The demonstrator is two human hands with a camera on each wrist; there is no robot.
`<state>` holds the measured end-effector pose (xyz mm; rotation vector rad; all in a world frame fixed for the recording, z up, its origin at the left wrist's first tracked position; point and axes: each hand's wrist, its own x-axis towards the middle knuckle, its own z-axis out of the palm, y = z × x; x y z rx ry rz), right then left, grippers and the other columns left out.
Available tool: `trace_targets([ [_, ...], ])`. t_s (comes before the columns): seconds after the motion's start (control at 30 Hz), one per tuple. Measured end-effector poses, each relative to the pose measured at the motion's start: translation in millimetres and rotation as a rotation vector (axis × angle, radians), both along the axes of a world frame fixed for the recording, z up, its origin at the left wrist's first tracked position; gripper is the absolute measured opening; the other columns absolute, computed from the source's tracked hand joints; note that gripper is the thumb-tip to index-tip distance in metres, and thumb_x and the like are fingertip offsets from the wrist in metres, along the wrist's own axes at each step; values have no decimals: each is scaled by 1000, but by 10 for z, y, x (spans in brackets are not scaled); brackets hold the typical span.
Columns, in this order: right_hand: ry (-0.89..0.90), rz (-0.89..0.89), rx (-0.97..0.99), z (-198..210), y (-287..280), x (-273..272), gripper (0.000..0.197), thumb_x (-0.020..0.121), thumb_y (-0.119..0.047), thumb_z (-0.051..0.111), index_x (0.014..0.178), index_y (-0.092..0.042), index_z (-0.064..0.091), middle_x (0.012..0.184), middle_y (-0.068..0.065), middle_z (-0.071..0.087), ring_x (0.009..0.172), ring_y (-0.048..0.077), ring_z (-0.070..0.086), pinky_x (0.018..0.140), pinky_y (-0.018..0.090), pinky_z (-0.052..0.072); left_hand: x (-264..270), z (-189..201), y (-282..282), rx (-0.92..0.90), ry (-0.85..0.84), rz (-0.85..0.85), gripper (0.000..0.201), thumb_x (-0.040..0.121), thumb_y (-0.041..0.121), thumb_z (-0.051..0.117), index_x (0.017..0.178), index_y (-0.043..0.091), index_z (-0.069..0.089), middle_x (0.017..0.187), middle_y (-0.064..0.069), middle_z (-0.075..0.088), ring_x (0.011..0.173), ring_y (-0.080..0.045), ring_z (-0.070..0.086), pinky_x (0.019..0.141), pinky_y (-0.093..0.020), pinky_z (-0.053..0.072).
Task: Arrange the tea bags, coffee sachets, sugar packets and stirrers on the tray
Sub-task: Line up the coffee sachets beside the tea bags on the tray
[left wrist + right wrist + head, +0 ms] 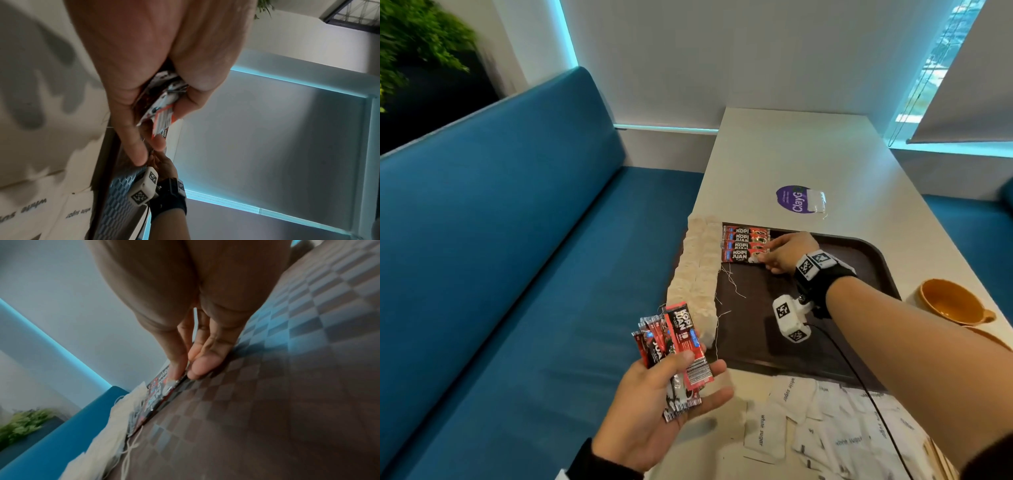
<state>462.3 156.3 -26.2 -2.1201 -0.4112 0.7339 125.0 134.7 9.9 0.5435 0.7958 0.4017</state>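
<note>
Tray [859, 260] on the table holds two rows of tea bags [697, 274] along its left edge; beside them four coffee sachets [743, 244], right hand [789, 253] pinching the nearest; left hand [654, 404] grips a spare bunch [674, 346]; sugar packets [825, 428] lie nearer, off-tray

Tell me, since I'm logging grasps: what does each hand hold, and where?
Left hand grips a fan of coffee sachets by their lower ends. Right hand pinches the right end of the nearest sachet on the tray.
</note>
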Motion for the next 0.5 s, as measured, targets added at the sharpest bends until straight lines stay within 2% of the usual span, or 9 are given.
trace_targets([
  [0.1, -31, -1, -65, 21, 49, -13, 29, 70, -10, 92, 91, -8, 72, 78, 11, 75, 61, 16, 68, 50, 24, 55, -26, 1, 16, -6, 4, -31, 28, 95, 4, 59, 121, -2, 64, 116, -25, 71, 103, -44, 71, 81, -71, 54],
  [0.2, -45, -20, -93, 43, 72, -22, 31, 70, -12, 93, 91, -8, 70, 74, 10, 74, 57, 15, 67, 45, 22, 53, -35, 10, 7, 31, 14, -46, 27, 94, 5, 60, 120, 0, 66, 114, -21, 73, 101, -42, 73, 72, -59, 61],
  [0.3, -30, -49, -82, 44, 74, -19, 32, 72, -10, 91, 94, -8, 68, 76, 10, 74, 56, 16, 66, 41, 22, 53, -41, 18, -16, 60, 12, -53, 24, 93, 4, 61, 115, -3, 68, 111, -23, 74, 99, -43, 73, 65, -47, 63],
  [0.37, -29, -51, -80, 53, 67, -28, 31, 74, -11, 90, 94, -8, 67, 78, 12, 74, 58, 17, 67, 46, 24, 57, -45, 12, -30, 72, 11, -38, 23, 92, 2, 61, 113, -4, 69, 109, -26, 73, 99, -45, 72, 66, -47, 63],
  [0.5, -97, -77, -42, 110, -5, -79, 20, 84, -19, 84, 90, -11, 67, 77, 13, 74, 64, 22, 71, 67, 37, 65, -46, 27, -63, 100, -7, -12, 21, 91, -6, 59, 110, -10, 66, 100, -30, 73, 93, -47, 72, 72, -48, 63],
])
